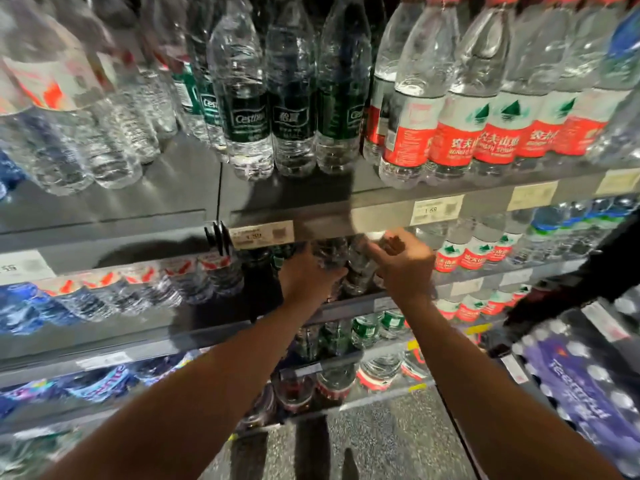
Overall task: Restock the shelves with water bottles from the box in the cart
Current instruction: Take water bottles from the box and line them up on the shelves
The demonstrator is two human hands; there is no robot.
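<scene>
Store aisle, speckled floor (377,441) at 6 o'clock, shelving filling everything beyond. Nearest, both forearms reach up from 6 toward centre. Purple shrink-wrapped multipack (581,386) at 4 o'clock, close beside the right forearm, tight on that side. Left hand (308,275) curled round a dark-label water bottle (330,261) on the middle shelf (346,308), fingers wrapped on its body. Right hand (405,265) just right of it, fingers bent against a neighbouring bottle (360,268); grip blurred, cannot tell if it holds. Both hands sit right under the upper shelf's front edge (346,216), little headroom. Price tag (261,234) at 11 o'clock of the hands. Red-label bottles (471,252) crowd 3 o'clock. Farther up, green-label bottles (294,119) at 12, bare shelf strip in front of them.
</scene>
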